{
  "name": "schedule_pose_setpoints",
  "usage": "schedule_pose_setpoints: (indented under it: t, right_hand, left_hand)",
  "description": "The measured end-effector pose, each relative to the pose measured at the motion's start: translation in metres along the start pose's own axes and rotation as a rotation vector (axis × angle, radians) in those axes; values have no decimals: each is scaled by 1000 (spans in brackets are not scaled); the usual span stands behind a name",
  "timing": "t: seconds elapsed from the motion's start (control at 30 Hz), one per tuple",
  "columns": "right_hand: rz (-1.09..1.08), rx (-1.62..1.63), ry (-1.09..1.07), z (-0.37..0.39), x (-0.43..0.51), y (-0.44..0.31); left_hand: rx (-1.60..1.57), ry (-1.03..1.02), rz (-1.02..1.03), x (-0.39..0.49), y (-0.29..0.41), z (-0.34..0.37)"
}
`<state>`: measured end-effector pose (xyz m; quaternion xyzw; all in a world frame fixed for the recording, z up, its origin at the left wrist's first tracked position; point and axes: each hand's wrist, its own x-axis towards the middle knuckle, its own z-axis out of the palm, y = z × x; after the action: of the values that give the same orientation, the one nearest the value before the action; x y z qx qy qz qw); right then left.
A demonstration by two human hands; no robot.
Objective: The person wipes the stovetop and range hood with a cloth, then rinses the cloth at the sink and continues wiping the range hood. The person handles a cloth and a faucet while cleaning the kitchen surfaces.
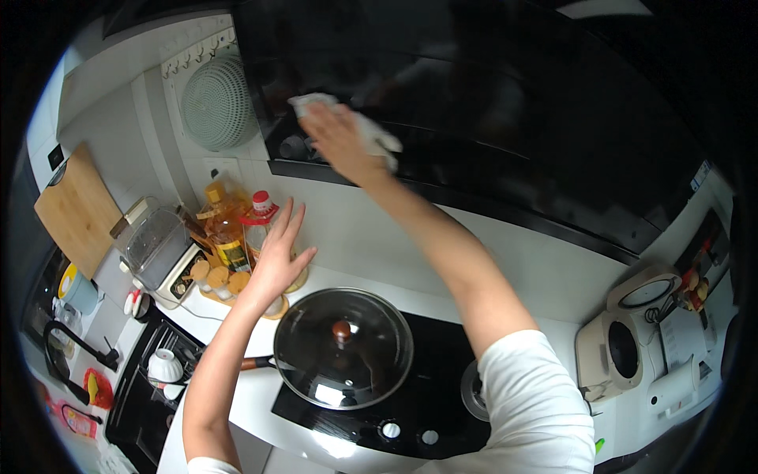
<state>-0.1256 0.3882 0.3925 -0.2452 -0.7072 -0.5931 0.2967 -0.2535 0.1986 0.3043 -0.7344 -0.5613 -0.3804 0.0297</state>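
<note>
My right hand (340, 139) lies flat on a whitish cloth (379, 139) and presses it against the glossy black range hood panel (474, 112), near its lower left corner. The hand is slightly blurred. My left hand (281, 255) is raised with its fingers spread and holds nothing; it is in front of the bottles on the counter. Below the hands, a wok with a glass lid (343, 370) and a brown knob sits on the black cooktop (432, 355), its wooden handle (256, 363) pointing left.
Oil bottles (228, 237) and wooden-lidded jars (219, 278) stand behind my left forearm. Further left are a clear-lidded appliance (157, 243), a cutting board (80, 210) and a sink with bowls (164, 366). A green basket (216, 103) hangs on the wall. An open rice cooker (604, 355) stands right.
</note>
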Motion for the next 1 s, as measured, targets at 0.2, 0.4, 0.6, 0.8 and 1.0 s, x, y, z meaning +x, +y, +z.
schedule_pose_setpoints:
  t: [0.2,0.4,0.6,0.8,1.0]
  right_hand:
    - [-238,82,-47,40,86,-83]
    - [-203,607,36,41,39,-41]
    - [-316,307,-260,-16,-110,104]
    - [-204,290,-326,-120,-328,290]
    - [-81,167,-514,-147,-385,322]
  left_hand:
    - [-18,-58,-104,-36,-31,-39]
    - [-91,-83,-132,-35,-51,-30]
    - [-184,-127,-94,5,-52,18]
    - [-284,-93,-45,58,-22,83]
    - [-313,45,-70,78,4,117]
